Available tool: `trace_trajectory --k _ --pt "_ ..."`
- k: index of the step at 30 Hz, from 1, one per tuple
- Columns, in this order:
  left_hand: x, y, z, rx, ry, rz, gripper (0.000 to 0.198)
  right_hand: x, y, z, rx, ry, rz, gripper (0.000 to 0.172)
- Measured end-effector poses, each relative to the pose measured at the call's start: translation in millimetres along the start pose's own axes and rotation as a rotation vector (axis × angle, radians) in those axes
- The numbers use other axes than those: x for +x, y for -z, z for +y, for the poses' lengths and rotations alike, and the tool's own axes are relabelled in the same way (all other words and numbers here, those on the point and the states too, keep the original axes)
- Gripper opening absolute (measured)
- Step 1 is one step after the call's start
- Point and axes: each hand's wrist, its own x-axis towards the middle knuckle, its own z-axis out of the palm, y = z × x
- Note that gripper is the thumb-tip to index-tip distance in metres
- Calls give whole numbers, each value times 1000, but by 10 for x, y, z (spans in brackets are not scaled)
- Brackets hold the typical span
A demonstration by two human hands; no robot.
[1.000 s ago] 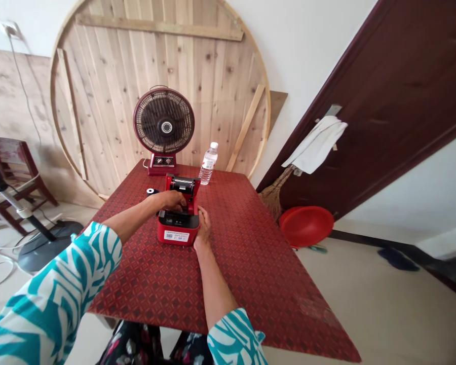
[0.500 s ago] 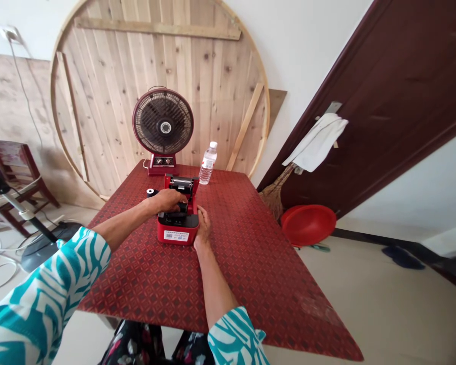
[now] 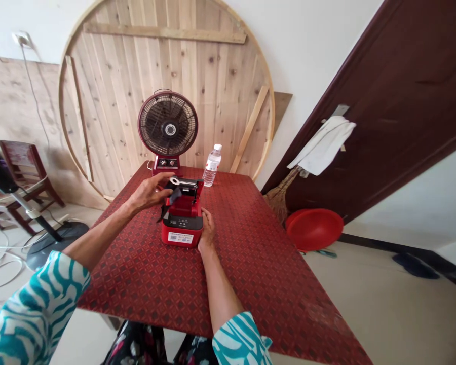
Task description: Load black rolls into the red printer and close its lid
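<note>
A small red-and-black printer (image 3: 182,234) stands on the table with its lid (image 3: 190,186) raised and its red inside showing. My left hand (image 3: 150,193) is pinched on a black roll (image 3: 174,188) with a white core, above the printer's left side. A loose dark strip (image 3: 166,207) trails down from the roll. My right hand (image 3: 207,230) rests against the printer's right side, its fingers curled around the edge and partly hidden.
Behind the printer stand a dark red fan (image 3: 169,126) and a water bottle (image 3: 213,166). The table (image 3: 243,274) has a red patterned top. To its right are a red basin (image 3: 314,229) and a broom (image 3: 279,195); at left, a stand fan's base (image 3: 57,243) and cables.
My left hand has come up and left out of the printer, with the black roll in it and its strip trailing. My right hand stays at the printer's side.
</note>
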Motion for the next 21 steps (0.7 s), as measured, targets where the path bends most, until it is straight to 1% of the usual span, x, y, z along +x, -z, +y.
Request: trace_trajectory --k 2,4,5,7,10,12,14,16,18,20,21 --pt "-151 66 -223 -128 77 102 50 -6 -11 -27 16 -18 24 42" --pt "-316 56 -453 -269 157 150 49 -11 -27 -53 33 -39 52 41" --pt "-393 25 -561 -296 209 157 47 -15 -34 -63 37 -52 60 40" --pt "-521 -74 -748 -278 306 170 41 -21 -46 -78 42 -75 60 41" --pt "-627 -244 -944 -259 388 160 36 -28 -45 -80 54 -91 54 42" --pt "-655 -321 -1013 -273 400 144 37 -26 -33 -69 57 -91 49 44" --pt "-668 -350 -1035 -273 392 135 40 -17 -18 -51 40 -84 41 45" --pt "-670 -338 -1018 -261 383 143 46 -4 -5 -29 11 -67 39 45" --pt "-645 -307 -978 -256 382 175 56 9 4 -8 -18 -41 41 45" --pt "-565 -279 -932 -259 390 222 61 19 9 8 -32 -22 41 45" --pt "-502 -271 -911 -256 400 236 60 22 11 14 -34 -16 40 45"
